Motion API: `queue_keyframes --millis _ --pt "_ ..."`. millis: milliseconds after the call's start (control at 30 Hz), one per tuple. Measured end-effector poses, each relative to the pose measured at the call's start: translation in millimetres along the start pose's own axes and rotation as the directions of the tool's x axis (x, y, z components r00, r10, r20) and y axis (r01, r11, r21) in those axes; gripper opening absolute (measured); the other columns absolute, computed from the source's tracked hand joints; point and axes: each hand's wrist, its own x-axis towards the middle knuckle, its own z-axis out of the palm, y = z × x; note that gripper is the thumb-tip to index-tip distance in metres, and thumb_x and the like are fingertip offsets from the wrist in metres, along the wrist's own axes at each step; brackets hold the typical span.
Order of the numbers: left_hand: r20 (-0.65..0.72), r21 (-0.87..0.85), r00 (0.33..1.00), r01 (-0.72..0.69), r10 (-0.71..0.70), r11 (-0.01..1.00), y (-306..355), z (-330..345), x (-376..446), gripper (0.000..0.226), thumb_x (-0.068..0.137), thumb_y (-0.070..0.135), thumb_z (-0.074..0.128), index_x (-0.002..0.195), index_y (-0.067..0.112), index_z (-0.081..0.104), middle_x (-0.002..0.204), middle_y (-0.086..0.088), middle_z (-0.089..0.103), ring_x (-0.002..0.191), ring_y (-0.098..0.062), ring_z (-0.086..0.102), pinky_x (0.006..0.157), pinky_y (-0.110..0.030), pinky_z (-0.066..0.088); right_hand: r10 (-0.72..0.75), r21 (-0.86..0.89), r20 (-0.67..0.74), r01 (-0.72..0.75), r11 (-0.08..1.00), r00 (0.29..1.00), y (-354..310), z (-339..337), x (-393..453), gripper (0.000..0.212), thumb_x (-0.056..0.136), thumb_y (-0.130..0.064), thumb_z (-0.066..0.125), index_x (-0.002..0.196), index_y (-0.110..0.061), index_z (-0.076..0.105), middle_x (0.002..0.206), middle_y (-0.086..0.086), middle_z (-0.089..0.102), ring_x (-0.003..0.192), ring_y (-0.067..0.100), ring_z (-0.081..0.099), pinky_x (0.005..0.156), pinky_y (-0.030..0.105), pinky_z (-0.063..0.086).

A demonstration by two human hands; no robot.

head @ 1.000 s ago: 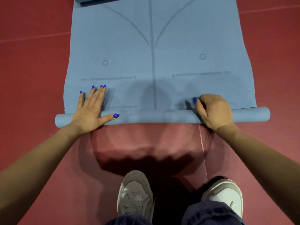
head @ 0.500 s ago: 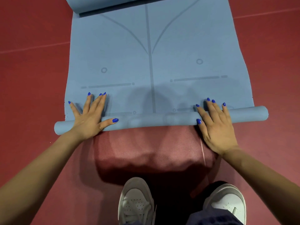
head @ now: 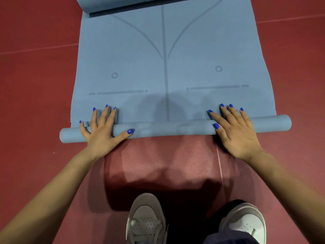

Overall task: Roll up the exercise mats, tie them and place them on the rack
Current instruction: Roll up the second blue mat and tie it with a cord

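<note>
A blue exercise mat (head: 167,71) with printed guide lines lies flat on the red floor, stretching away from me. Its near end is wound into a thin roll (head: 172,129) that runs left to right. My left hand (head: 102,132) presses flat on the roll's left part, fingers spread and reaching onto the flat mat. My right hand (head: 233,131) presses flat on the right part in the same way, thumb on the roll. The mat's far end (head: 112,4) curls up at the top of the view.
A red textured mat (head: 158,164) lies on the floor (head: 35,103) between the roll and my feet. My two white sneakers (head: 146,221) stand at the bottom edge. Red floor stretches out on both sides of the blue mat.
My right hand went from curled on the roll to flat with straight fingers. Both hands have pushed the roll slightly forward. The far curled end has come further into view.
</note>
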Motion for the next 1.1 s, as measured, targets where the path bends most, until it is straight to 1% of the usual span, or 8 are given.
queue_keyframes --millis 200,433,533,600,700,833,967,1100 --pt "-0.015 0.075 0.999 -0.035 0.036 0.997 0.9 -0.6 3.0 0.130 0.037 0.104 0.011 0.150 0.040 0.013 0.160 0.012 0.007 0.147 -0.018 -0.008 0.111 -0.057 -0.011 0.050 -0.004 -0.042 -0.050 0.999 0.998 -6.0 -2.4 4.7 0.068 0.096 -0.057 0.002 0.134 -0.032 0.053 0.146 0.011 0.043 0.140 0.032 0.030 0.113 0.040 -0.002" --pt "0.024 0.082 0.999 -0.024 0.022 0.996 1.5 -4.2 11.8 0.120 0.045 0.096 0.021 0.151 0.039 0.014 0.160 0.012 0.008 0.147 -0.016 -0.006 0.110 -0.058 -0.012 0.271 0.048 0.018 -0.271 0.961 0.962 -16.4 -6.1 14.6 0.071 0.085 -0.056 -0.011 0.150 -0.036 0.010 0.160 0.002 0.013 0.147 0.021 0.000 0.113 0.040 -0.017" --pt "0.057 0.069 0.998 -0.003 -0.001 0.998 3.7 -9.5 17.8 0.123 0.042 0.095 0.021 0.151 0.038 0.011 0.160 0.011 0.005 0.147 -0.014 -0.009 0.110 -0.058 -0.015 0.325 0.004 0.063 -0.325 0.946 0.944 -17.4 -9.1 27.2 0.062 0.092 -0.049 0.001 0.151 -0.035 0.016 0.159 0.003 0.015 0.147 0.021 0.002 0.114 0.047 -0.012" --pt "0.066 0.061 0.998 0.001 -0.005 0.998 5.5 -13.4 23.0 0.126 0.041 0.094 0.021 0.152 0.036 0.010 0.160 0.011 0.005 0.147 -0.013 -0.010 0.110 -0.058 -0.016 0.386 0.098 0.036 -0.387 0.917 0.922 -17.0 -11.0 37.3 0.054 0.100 -0.042 0.018 0.151 -0.024 0.021 0.158 0.004 0.020 0.147 0.019 0.005 0.115 0.046 -0.009" --pt "0.075 0.053 0.997 -0.014 0.010 0.999 9.0 -18.7 30.8 0.127 0.041 0.093 0.020 0.152 0.033 0.010 0.161 0.011 0.005 0.147 -0.012 -0.013 0.109 -0.060 -0.018 0.466 0.299 -0.025 -0.438 0.848 0.885 -13.1 -14.5 51.3 0.038 0.101 -0.032 0.034 0.127 -0.011 0.052 0.150 0.005 0.035 0.146 0.019 0.010 0.117 0.040 0.001" --pt "0.061 0.052 0.998 -0.035 0.031 0.998 11.1 -24.0 40.3 0.126 0.043 0.094 0.020 0.152 0.032 0.011 0.160 0.011 0.007 0.146 -0.011 -0.014 0.107 -0.062 -0.019 0.452 0.326 -0.070 -0.408 0.853 0.889 -10.1 -21.5 61.6 0.042 0.103 -0.033 0.032 0.113 -0.006 0.062 0.144 0.000 0.042 0.145 0.018 0.012 0.115 0.038 0.007" --pt "0.086 0.043 0.996 -0.024 0.020 0.999 16.2 -30.3 50.5 0.122 0.050 0.097 0.038 0.152 0.034 0.014 0.160 0.010 0.009 0.146 -0.013 -0.014 0.108 -0.065 -0.015 0.369 0.331 -0.081 -0.324 0.886 0.926 -12.6 -26.0 60.1 0.057 0.093 -0.056 0.029 0.110 -0.015 0.065 0.148 0.001 0.038 0.146 0.018 0.008 0.116 0.043 0.002" --pt "0.145 0.005 0.989 0.001 -0.001 1.000 20.3 -35.8 59.2 0.114 0.052 0.085 0.038 0.152 0.037 0.012 0.161 0.011 0.005 0.146 -0.013 -0.016 0.110 -0.064 -0.013 0.136 0.148 -0.118 -0.118 0.982 0.984 -6.2 -20.2 48.5 0.093 0.071 -0.084 0.021 0.137 -0.023 0.047 0.154 0.008 0.028 0.147 0.022 0.005 0.114 0.052 -0.003"
